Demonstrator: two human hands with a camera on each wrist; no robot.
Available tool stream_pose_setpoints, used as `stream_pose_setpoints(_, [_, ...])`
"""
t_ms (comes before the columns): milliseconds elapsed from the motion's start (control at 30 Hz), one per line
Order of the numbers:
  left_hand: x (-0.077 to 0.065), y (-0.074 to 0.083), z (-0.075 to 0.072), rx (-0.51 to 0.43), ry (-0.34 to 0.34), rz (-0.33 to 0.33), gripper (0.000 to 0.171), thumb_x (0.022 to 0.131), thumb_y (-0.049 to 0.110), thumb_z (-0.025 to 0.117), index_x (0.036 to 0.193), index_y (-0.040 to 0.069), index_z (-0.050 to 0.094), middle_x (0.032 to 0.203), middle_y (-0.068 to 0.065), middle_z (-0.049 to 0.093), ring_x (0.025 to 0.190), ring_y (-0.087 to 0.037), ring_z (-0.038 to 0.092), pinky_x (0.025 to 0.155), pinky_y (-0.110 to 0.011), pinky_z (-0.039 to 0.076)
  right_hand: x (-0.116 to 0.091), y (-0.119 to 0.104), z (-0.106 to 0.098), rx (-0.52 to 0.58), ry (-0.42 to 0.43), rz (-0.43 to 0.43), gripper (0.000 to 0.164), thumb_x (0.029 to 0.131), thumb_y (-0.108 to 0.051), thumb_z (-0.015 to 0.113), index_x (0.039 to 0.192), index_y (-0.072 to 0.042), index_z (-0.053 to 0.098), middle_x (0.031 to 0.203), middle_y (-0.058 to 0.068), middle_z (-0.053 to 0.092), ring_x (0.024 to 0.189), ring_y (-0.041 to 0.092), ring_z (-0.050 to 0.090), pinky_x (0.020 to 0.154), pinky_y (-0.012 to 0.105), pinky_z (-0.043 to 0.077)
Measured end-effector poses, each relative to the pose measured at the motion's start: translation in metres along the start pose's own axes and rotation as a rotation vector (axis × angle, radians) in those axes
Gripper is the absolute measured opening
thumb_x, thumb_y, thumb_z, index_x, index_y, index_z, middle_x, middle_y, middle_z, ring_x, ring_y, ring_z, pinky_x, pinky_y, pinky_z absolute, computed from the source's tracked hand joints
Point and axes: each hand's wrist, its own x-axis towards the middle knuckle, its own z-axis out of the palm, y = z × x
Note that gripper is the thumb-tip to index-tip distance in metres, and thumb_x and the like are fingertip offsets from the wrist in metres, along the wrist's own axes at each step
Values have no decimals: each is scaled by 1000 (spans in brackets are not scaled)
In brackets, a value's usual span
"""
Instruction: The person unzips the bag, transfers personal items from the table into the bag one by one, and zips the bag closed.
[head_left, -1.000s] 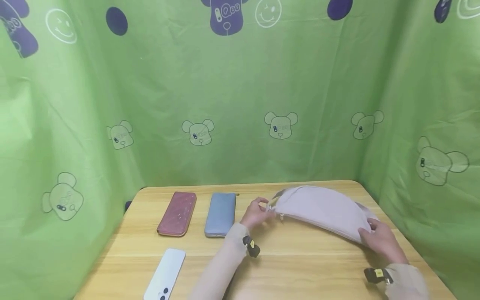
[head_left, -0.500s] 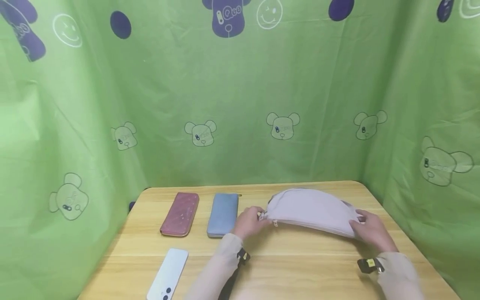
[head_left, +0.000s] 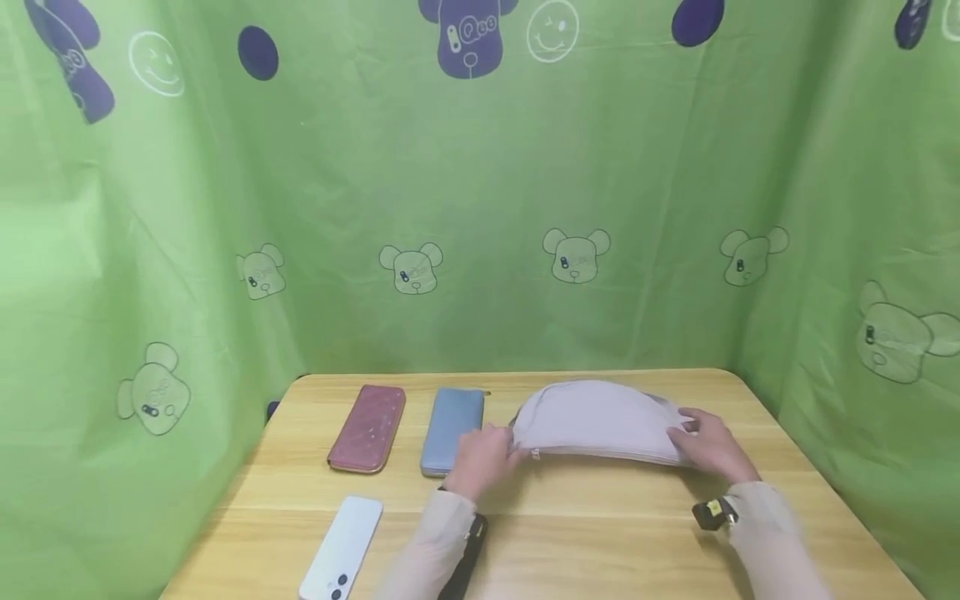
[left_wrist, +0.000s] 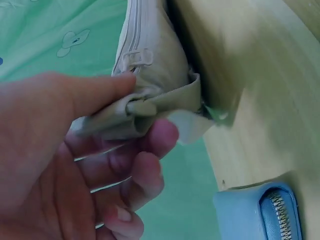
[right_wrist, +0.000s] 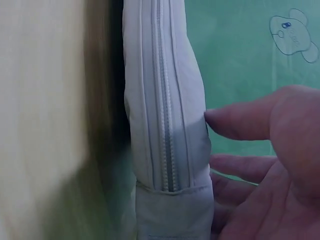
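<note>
A pale, crescent-shaped waist bag (head_left: 596,421) is held between both hands over the right half of the table. My left hand (head_left: 482,460) pinches the strap loop (left_wrist: 117,117) at its left end between thumb and fingers, just beside the zipper pull (left_wrist: 137,58). At the opposite end, my right hand (head_left: 711,444) grips the bag with the thumb on one face and the fingers curled behind. The zipper (right_wrist: 165,100) runs closed along the bag's near edge in the right wrist view.
On the wooden table (head_left: 585,533), a blue zip wallet (head_left: 452,425) lies right beside my left hand. Further left are a dark pink wallet (head_left: 367,427) and a white phone (head_left: 341,546), camera side up. A green printed curtain (head_left: 480,317) encloses the back and sides.
Both hands have carried the waist bag to the left, nearer the blue wallet. Its zippered edge has turned more level across the view. The wallets and phone stay put while the camera shifts slightly.
</note>
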Motion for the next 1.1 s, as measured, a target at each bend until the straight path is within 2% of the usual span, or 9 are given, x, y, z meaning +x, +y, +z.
stream_pose_setpoints(67, [-4,3,0,61,4,25,44,96,46,70,65,20,52,57,8,49,53,-8,45,48,-24,37,4,-1,2,-4,0,-19,66,105,-28,56,147,18,36,136,48,50,121,62,55,101,68,51])
stream_pose_setpoints(233, [-11,0,4,77,24,47,43,96,44,70,65,21,51,58,8,49,54,-7,44,49,-24,35,17,-6,7,-7,0,-61,64,104,-29,58,145,18,41,134,48,52,122,61,55,101,68,51])
stream_pose_setpoints(400, [-12,-2,7,106,82,86,41,95,44,70,65,20,57,64,7,56,57,-7,48,48,-24,37,22,-9,5,20,22,-28,67,106,-33,55,147,17,38,139,45,51,126,61,53,104,69,48])
stream_pose_setpoints(600, [-11,-4,9,86,49,101,39,95,43,69,65,21,58,66,7,58,58,-6,47,49,-23,36,12,-37,-6,131,143,-26,65,108,-39,49,150,10,41,148,39,47,134,57,47,110,70,42])
stream_pose_setpoints(700, [-9,-4,8,66,40,101,37,95,43,70,67,21,61,68,7,60,58,-6,47,49,-23,37,1,-64,-9,192,234,-80,58,108,-37,52,147,5,49,145,33,55,131,47,55,109,51,51])
stream_pose_setpoints(767, [-8,-3,7,62,45,103,36,95,43,70,69,20,62,69,6,61,58,-6,48,50,-23,38,-8,-83,-10,231,279,-117,53,107,-35,55,145,3,53,142,29,60,124,29,62,103,28,55])
stream_pose_setpoints(867, [-6,-4,7,59,46,109,35,95,43,71,69,20,63,70,6,63,58,-6,48,50,-23,38,-20,-109,-9,289,311,-153,49,106,-32,58,141,2,57,138,25,64,111,-3,60,89,2,47])
stream_pose_setpoints(967, [-6,-6,9,52,28,108,36,96,44,70,70,21,63,70,8,62,59,-5,48,50,-22,38,-28,-128,-5,341,307,-177,46,105,-32,59,138,1,60,136,24,66,101,-21,51,87,-2,43])
stream_pose_setpoints(1100, [-7,-11,11,28,29,79,35,95,45,70,72,20,64,72,7,62,61,-5,49,51,-22,39,-30,-143,5,395,255,-214,43,105,-32,61,135,-1,63,132,21,69,100,-19,57,88,3,49])
